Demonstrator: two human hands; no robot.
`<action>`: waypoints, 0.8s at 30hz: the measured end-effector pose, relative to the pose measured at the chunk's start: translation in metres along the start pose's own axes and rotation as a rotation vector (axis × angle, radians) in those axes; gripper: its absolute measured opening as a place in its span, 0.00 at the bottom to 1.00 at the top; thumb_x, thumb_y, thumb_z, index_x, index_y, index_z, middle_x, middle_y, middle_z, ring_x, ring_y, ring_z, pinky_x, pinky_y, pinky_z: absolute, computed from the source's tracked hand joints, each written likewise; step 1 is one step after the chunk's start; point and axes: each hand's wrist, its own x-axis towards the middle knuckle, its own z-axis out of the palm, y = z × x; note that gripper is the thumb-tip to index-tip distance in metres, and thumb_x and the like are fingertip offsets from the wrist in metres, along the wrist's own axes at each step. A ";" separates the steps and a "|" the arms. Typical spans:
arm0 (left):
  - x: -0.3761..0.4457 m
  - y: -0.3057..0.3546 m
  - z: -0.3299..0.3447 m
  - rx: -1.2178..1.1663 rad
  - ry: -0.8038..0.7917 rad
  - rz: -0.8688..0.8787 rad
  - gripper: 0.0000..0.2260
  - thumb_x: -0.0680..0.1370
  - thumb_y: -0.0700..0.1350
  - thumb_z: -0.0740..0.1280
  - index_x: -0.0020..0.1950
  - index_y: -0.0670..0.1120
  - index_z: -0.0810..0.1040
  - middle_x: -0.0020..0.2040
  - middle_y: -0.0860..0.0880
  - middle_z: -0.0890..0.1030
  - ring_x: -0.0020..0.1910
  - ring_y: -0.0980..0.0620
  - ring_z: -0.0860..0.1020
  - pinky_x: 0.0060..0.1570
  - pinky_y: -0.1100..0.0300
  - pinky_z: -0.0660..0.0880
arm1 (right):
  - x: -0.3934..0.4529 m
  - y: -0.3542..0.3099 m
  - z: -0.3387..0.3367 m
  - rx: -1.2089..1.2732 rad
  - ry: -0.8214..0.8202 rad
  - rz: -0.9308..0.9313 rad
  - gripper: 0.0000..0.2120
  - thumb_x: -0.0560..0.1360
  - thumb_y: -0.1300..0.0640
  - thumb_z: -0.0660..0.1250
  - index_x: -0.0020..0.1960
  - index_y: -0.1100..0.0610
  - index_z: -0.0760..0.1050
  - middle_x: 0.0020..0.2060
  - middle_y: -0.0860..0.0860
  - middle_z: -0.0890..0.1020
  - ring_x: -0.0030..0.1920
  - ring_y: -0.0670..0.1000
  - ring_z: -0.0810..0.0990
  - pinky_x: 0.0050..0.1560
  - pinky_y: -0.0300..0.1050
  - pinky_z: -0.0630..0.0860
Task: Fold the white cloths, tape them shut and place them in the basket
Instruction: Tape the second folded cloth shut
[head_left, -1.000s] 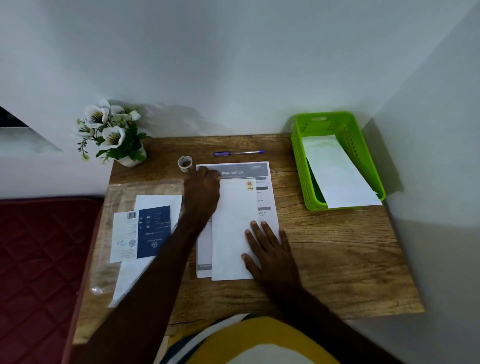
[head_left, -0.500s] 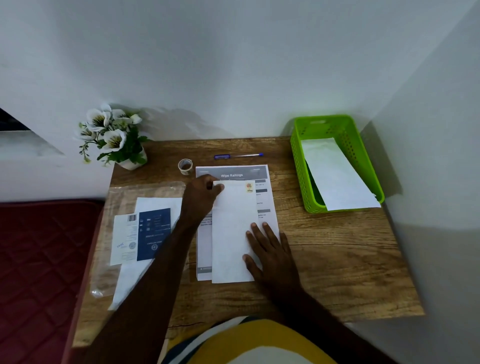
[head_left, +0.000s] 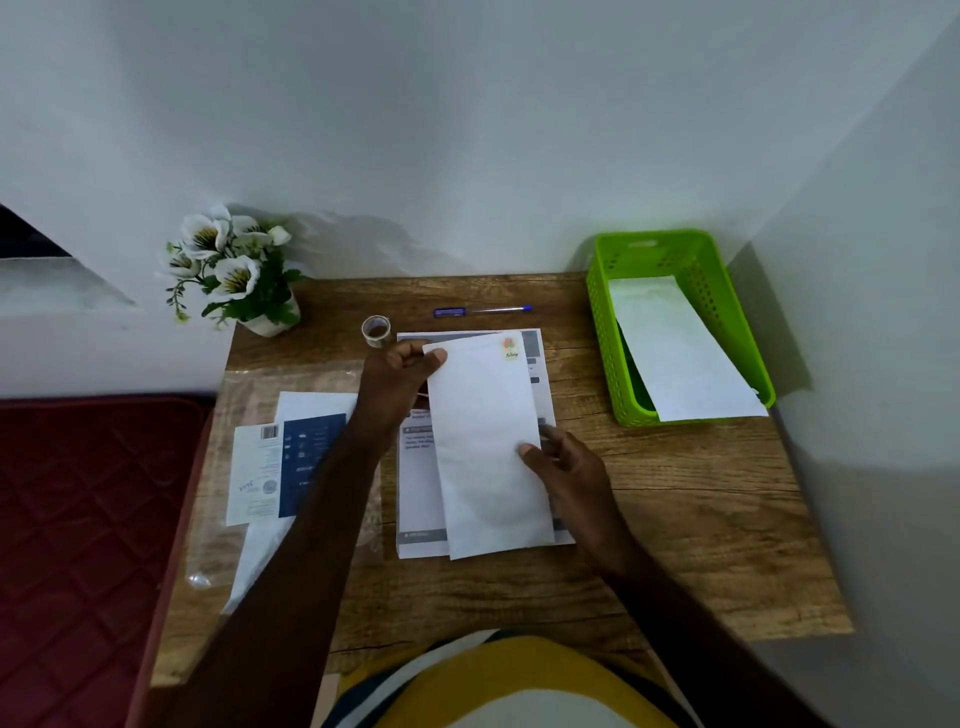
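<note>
- Nearest, below both forearms, the front edge of a wooden table (head_left: 675, 545) with a knotted brown grain; a yellow and white garment shows at the very bottom of the view.
- Outside the left arm lies a dark red quilted surface (head_left: 78, 519) beside the table.
- Under the left forearm sits a clear plastic sleeve (head_left: 244, 384) with white sheets and a blue and white printed card (head_left: 291, 467) on it.
- The right hand (head_left: 566, 467) holds the folded white cloth (head_left: 488, 447) at its right edge, thumb on top, fingers curled behind it.
- The left hand (head_left: 400, 384) pinches the cloth's far left corner, thumb on top, fingers curled under.
- The cloth is a long, narrow white rectangle, slightly tilted, with a small colourful sticker (head_left: 510, 349) near its far right corner. It is over a printed sheet (head_left: 418, 483) lying flat on the table between the hands.
- Just beyond the left hand stands a small roll of tape (head_left: 376, 331); farther out, a blue pen (head_left: 480, 310).
- Far beyond the left hand, a pot of white flowers (head_left: 234, 270) stands at the table's back corner.
- Well beyond the right hand, a green basket (head_left: 602, 312) holds another white cloth (head_left: 680, 348), whose near end overhangs the rim.
- Plain pale walls (head_left: 467, 130) meet in a corner behind the basket.
</note>
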 end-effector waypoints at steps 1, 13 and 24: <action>0.001 0.001 0.000 -0.023 0.002 -0.013 0.04 0.81 0.46 0.71 0.54 0.48 0.82 0.45 0.56 0.88 0.43 0.54 0.87 0.36 0.65 0.81 | 0.000 0.002 0.000 0.027 -0.027 0.022 0.08 0.79 0.54 0.72 0.58 0.48 0.83 0.53 0.47 0.87 0.52 0.46 0.86 0.48 0.41 0.84; 0.007 -0.002 0.006 -0.052 0.088 -0.027 0.04 0.81 0.46 0.70 0.52 0.47 0.84 0.47 0.52 0.88 0.44 0.54 0.87 0.44 0.60 0.83 | -0.006 0.039 0.008 0.345 -0.155 0.244 0.12 0.78 0.57 0.72 0.61 0.57 0.83 0.56 0.55 0.87 0.57 0.58 0.86 0.57 0.56 0.83; -0.002 0.003 0.008 -0.064 0.051 -0.062 0.07 0.84 0.51 0.65 0.53 0.52 0.83 0.45 0.53 0.88 0.41 0.52 0.87 0.34 0.61 0.82 | -0.012 0.009 -0.005 0.216 0.118 -0.034 0.07 0.78 0.57 0.73 0.54 0.49 0.85 0.53 0.49 0.88 0.52 0.50 0.87 0.47 0.43 0.84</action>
